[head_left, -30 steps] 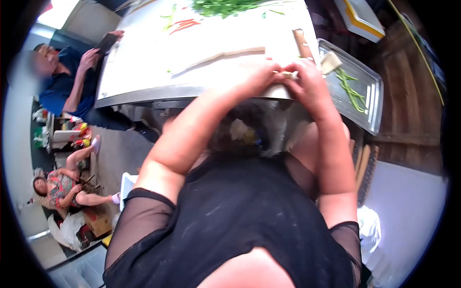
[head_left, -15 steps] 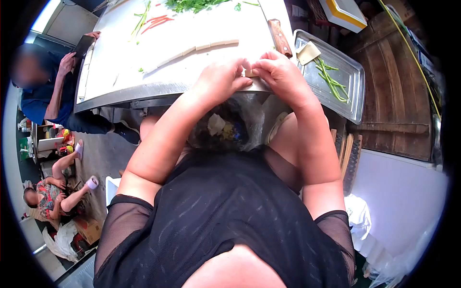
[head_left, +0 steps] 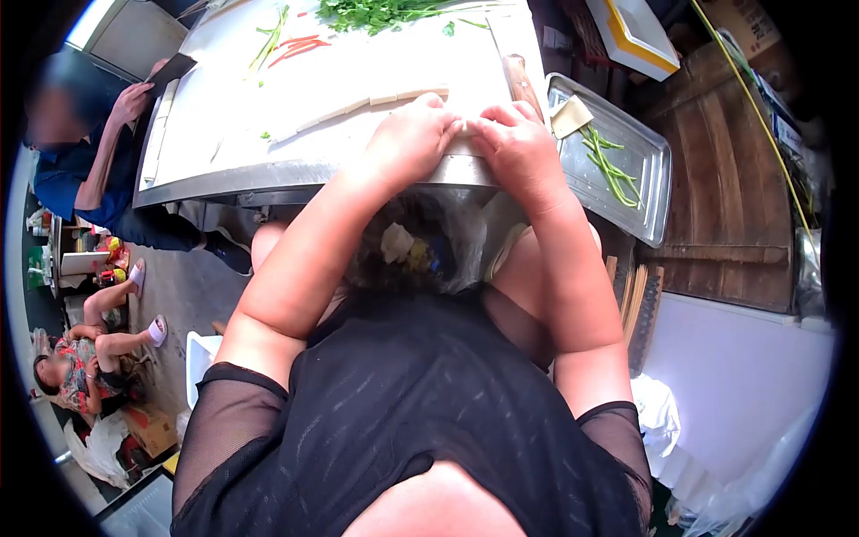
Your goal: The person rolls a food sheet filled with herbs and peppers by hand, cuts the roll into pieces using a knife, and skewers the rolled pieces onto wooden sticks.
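Observation:
My left hand (head_left: 414, 134) and my right hand (head_left: 519, 143) meet over the near edge of the white-topped table (head_left: 224, 134). The fingertips of both are pinched close together. Whatever lies between them is too small and too covered to make out. Just beyond my left hand runs a row of pale, flat rolled or folded pieces (head_left: 371, 101). A wooden knife handle (head_left: 519, 79) lies just past my right hand. To its right, a metal tray (head_left: 658, 166) holds a pale square sheet (head_left: 570, 116) and several green stalks (head_left: 611, 168).
Leafy greens (head_left: 376, 12), red strips (head_left: 300, 46) and green stalks (head_left: 268, 40) lie farther back. At the left, a co-worker (head_left: 98, 192) holds a dark flat blade (head_left: 172, 73). Another person (head_left: 76, 371) sits lower left. A lined bin (head_left: 416, 246) stands under the table edge.
The small pale piece seen between my fingers is now mostly hidden. My hands stay pinched, shifted slightly. The co-worker's dark blade has swung a little. The whole view has shifted slightly.

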